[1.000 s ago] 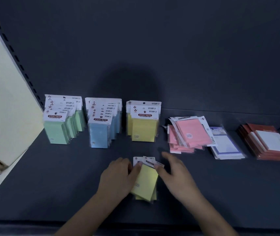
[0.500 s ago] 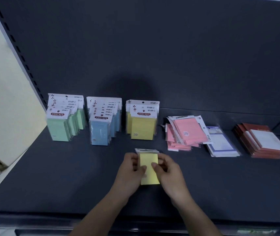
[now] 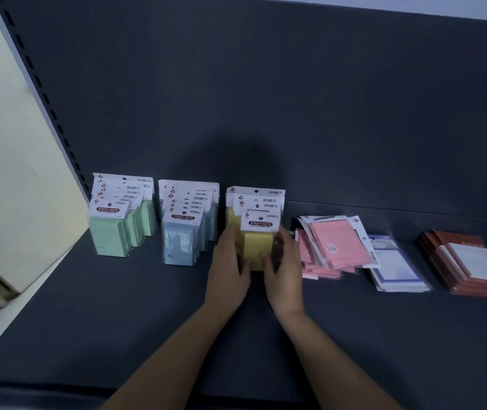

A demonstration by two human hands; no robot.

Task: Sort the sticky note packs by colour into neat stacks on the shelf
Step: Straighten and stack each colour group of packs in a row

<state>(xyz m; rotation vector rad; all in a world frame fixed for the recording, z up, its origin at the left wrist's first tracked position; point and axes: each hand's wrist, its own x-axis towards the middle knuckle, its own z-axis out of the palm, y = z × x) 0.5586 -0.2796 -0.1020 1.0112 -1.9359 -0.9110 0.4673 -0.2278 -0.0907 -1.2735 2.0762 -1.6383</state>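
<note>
Both hands on the yellow pack (image 3: 258, 251): left hand (image 3: 228, 263) and right hand (image 3: 284, 263) each grip a side edge, thumbs on its face. It stands upright on the shelf (image 3: 88, 321), at the near end of the yellow stack (image 3: 255, 198), between the blue stack (image 3: 181, 235) and pink pile (image 3: 335, 241). We should push it flush, square the header cards, then release both sides evenly so nothing tips.
</note>
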